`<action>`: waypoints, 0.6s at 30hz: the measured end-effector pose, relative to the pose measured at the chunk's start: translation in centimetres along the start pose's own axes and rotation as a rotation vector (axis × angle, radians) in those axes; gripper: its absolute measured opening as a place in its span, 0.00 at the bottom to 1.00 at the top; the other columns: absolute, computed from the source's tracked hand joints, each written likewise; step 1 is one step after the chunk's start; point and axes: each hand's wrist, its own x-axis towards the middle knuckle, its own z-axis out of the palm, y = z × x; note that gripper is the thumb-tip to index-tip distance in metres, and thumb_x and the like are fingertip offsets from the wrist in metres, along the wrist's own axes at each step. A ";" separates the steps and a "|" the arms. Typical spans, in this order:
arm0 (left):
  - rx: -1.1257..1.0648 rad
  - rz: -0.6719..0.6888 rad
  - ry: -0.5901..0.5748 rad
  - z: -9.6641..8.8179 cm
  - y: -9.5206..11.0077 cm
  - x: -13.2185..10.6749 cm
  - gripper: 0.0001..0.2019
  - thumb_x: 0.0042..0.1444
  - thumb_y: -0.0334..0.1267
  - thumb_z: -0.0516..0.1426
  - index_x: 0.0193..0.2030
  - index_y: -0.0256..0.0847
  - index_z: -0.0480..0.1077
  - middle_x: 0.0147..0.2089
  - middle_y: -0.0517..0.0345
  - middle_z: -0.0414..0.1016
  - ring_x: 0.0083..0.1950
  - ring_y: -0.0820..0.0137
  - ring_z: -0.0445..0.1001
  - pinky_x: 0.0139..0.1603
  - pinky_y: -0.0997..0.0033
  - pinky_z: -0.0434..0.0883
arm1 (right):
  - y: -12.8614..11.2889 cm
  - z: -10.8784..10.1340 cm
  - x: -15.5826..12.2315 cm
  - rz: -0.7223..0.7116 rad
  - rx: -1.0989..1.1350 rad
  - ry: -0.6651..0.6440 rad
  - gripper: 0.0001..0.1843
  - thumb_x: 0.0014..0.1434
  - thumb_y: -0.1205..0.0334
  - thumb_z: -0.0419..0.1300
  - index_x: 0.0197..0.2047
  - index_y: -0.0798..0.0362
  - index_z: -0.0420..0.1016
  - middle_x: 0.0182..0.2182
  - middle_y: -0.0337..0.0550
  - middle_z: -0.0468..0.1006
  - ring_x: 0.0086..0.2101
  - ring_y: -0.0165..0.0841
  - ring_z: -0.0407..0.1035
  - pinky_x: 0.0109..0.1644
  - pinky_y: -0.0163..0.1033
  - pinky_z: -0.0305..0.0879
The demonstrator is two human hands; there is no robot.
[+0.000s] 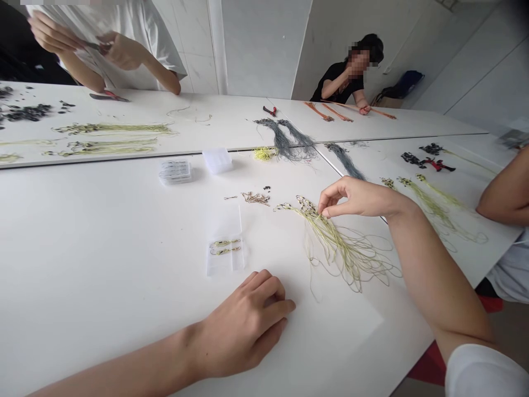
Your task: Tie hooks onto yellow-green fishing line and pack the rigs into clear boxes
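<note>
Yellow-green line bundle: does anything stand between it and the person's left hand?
Nothing visible does. The left hand rests on the white table below and left of the yellow-green line bundle, with only bare surface between them. The right hand is at the bundle's upper end, fingers on it.

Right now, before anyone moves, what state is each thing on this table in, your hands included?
Left hand: loosely curled, resting on the table, holding nothing visible.
Right hand: pinching the hooked ends of the rigs.
Pale yellow-green fishing line rigs: loose, fanned across the table.
Clear plastic bag: lying flat, two rigs inside.
Clear plastic tackle box: shut, rigs inside.
Red-handled pliers: lying on the far table, unheld.
</note>
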 end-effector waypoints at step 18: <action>0.001 0.009 0.010 0.0 0.0 0.1 0.13 0.60 0.26 0.49 0.48 0.40 0.69 0.39 0.51 0.66 0.40 0.65 0.64 0.42 0.65 0.66 | 1.9 1.4 1.9 -0.004 0.040 -0.107 0.06 0.50 0.61 0.62 0.31 0.54 0.78 0.29 0.41 0.79 0.33 0.34 0.72 0.38 0.37 0.65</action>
